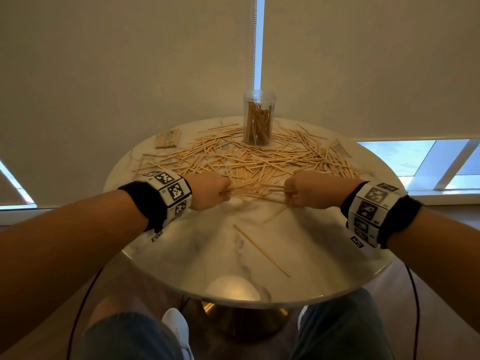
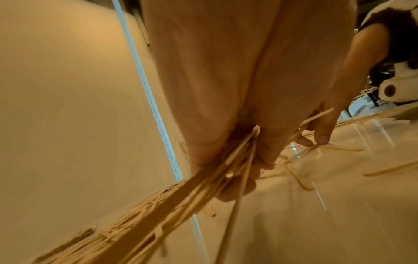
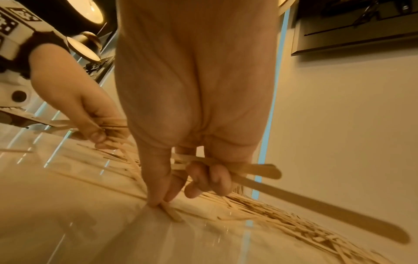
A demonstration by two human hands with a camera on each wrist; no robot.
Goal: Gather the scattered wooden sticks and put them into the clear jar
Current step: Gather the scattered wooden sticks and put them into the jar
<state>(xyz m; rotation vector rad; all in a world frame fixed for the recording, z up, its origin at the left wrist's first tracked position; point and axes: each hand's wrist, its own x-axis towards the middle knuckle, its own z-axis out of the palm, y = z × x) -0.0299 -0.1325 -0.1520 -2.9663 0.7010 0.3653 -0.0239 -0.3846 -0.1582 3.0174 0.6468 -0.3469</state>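
Observation:
A wide heap of thin wooden sticks (image 1: 249, 158) covers the far half of the round marble table (image 1: 202, 255). The clear jar (image 1: 258, 118) stands upright at the back, partly filled with sticks. My left hand (image 1: 211, 190) grips a bundle of sticks (image 2: 210, 178) at the heap's near edge. My right hand (image 1: 304, 189) holds a few sticks (image 3: 260, 171) under its curled fingers, while thumb and forefinger pinch another stick (image 3: 169, 210) on the tabletop. Both hands face each other over the near sticks.
A bound packet of sticks (image 1: 168, 139) lies at the back left. Two single sticks (image 1: 261, 249) lie on the near tabletop. A roller blind (image 1: 130, 61) hangs right behind the table. My knees (image 1: 130, 336) are below the near edge.

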